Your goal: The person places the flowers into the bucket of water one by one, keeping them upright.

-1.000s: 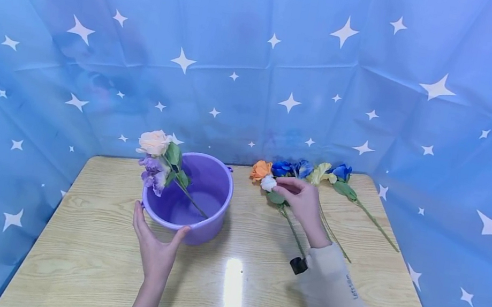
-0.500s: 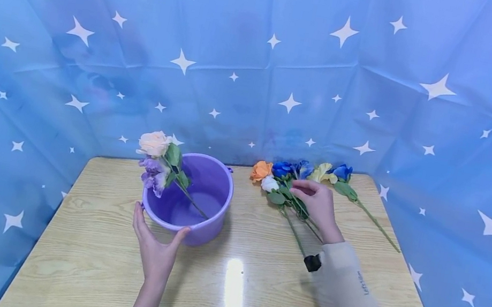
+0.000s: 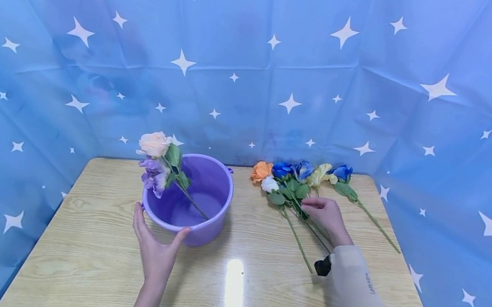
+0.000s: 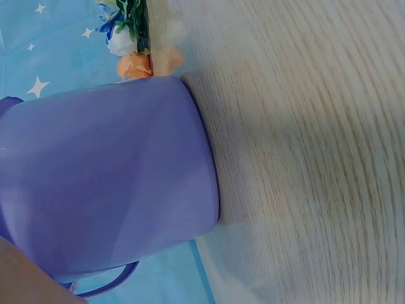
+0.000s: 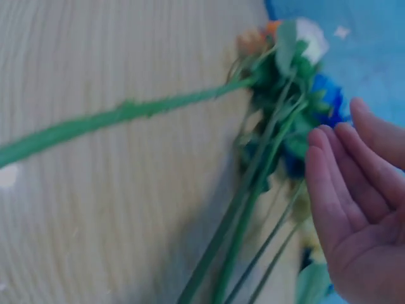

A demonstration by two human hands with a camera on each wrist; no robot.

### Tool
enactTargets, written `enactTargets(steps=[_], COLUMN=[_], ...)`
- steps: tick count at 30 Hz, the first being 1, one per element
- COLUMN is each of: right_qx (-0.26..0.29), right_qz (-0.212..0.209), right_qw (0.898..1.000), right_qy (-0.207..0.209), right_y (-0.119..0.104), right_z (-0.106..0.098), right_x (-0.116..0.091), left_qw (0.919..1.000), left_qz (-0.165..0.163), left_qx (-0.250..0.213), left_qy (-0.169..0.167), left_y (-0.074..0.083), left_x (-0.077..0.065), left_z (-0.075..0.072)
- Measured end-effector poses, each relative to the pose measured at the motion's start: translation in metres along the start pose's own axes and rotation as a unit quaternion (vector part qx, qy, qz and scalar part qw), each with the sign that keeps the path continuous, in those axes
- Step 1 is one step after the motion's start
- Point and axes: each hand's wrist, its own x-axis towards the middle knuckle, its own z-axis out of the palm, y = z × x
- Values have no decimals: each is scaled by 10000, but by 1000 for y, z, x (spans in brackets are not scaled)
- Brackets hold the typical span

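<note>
In the head view a purple bucket [image 3: 205,233] stands left of centre. A cream rose [image 3: 155,143] and a purple flower [image 3: 155,175] lean in it, their heads over its left rim. My left hand [image 3: 158,255] rests against the bucket's near side, thumb and fingers spread along the rim. My right hand [image 3: 324,215] hovers over the flower stems on the right. The right wrist view shows that hand's palm [image 5: 364,253], fingers loosely bent with nothing held. Nearest it are a white rose [image 3: 269,183], an orange rose [image 3: 261,171] and blue flowers [image 3: 282,169].
A yellow flower [image 3: 320,174] and another blue flower [image 3: 342,172], with a long stem, lie at the table's [image 3: 77,255] back right. A blue star-patterned cloth [image 3: 245,39] hangs behind and beside the table.
My right hand has left the white rose and moved right and nearer me, over the stems. The white rose stays on the table. My left hand and the bucket look unmoved.
</note>
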Motion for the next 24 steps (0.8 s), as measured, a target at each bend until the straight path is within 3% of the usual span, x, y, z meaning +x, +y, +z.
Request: enactTargets(steps=[9,20,24], right_qx=[-252,-395,-556], right_qz=[247,400,274], right_qw=[9979,9955,9938], right_qy=[-543,-769,-921], right_y=[27,27,27], right_z=[-1,3,2], right_x=[9,14,14], left_qw=[10000,10000,10000], left_qz=[-2,8,48], left_qx=[1,-51,-34], left_qy=[-11,0,23], left_y=[0,1,1], left_x=[0,-1,0], left_z=[-1,-1,0])
